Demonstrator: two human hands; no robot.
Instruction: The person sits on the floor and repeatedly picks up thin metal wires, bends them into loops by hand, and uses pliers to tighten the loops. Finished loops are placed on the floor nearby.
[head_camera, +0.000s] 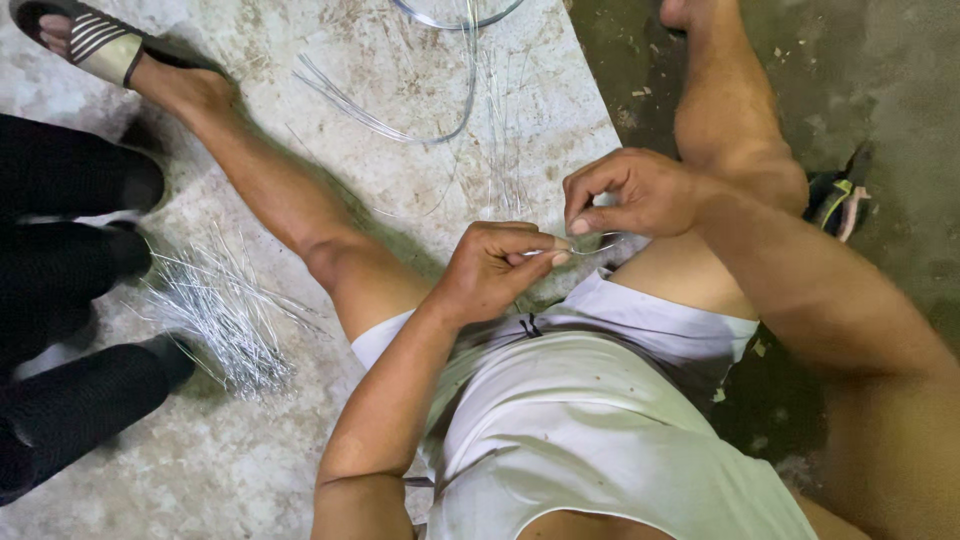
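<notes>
Concrete slab, pale and stained, fills the ground left of and beyond the grip; darker floor lies to the right of it. Person seated, white shorts directly below the grip, left leg stretched out up-left from the grip, ending in a striped slide sandal. Right knee bent, just right of and above the grip. Another person's black-clad legs far left of the grip, at the frame edge. Pile of short cut silver wires on the slab, well left of the grip, near those dark legs. Long loose wire strands curve across the slab above the grip. Green-black object on the floor right of the grip, partly hidden, kind unclear. Left hand pinches closed on a thin silver wire piece, thumb and forefinger tight. Right hand pinches the same wire piece from above, fingers curled narrow. Wire piece sits between both hands, over the lap, slightly bent.
</notes>
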